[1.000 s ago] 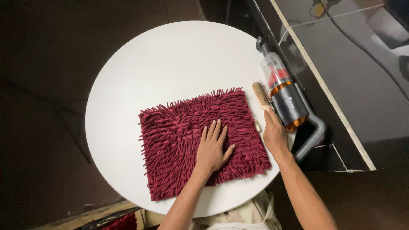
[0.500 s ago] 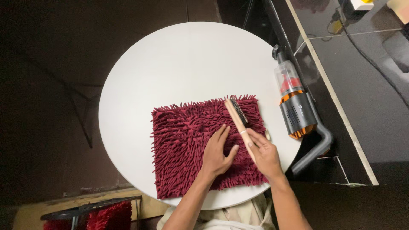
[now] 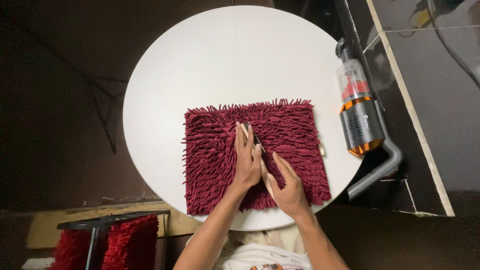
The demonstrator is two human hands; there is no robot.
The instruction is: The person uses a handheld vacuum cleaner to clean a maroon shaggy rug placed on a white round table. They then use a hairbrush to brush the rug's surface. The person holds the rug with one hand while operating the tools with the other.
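Dark red shaggy mat [image 3: 280,150] lies flat on the round white desk [image 3: 220,65], on the half nearest the person, its near edge close to the desk rim. A narrow wooden brush [image 3: 251,136] rests across the pile near the mat's middle; only its far end shows beyond the left fingertips, the rest is hidden under the two hands.

Left hand [image 3: 247,160]: fingers extended and together, palm down, pressing on the mat and lying along the brush. It looks like a flat press, not a wrap; whether it grips the handle cannot be told.

Right hand [image 3: 285,187]: just to the right of the left hand and nearer the body, fingers curled and partly closed around the brush's near end.

Judgement on doing the brushing well: keep the left palm heavy on the pile so the mat does not slide on the smooth desk; draw the brush in short strokes along the strands, bristles angled down; lift between strokes to avoid snagging the long loops.

Beyond the right hand, off the mat's right edge, a cordless handheld vacuum [image 3: 359,117] with clear bin and orange trim lies at the desk's rim. Past the left forearm, below the desk, more red shaggy fabric [image 3: 127,245] hangs on a dark frame.
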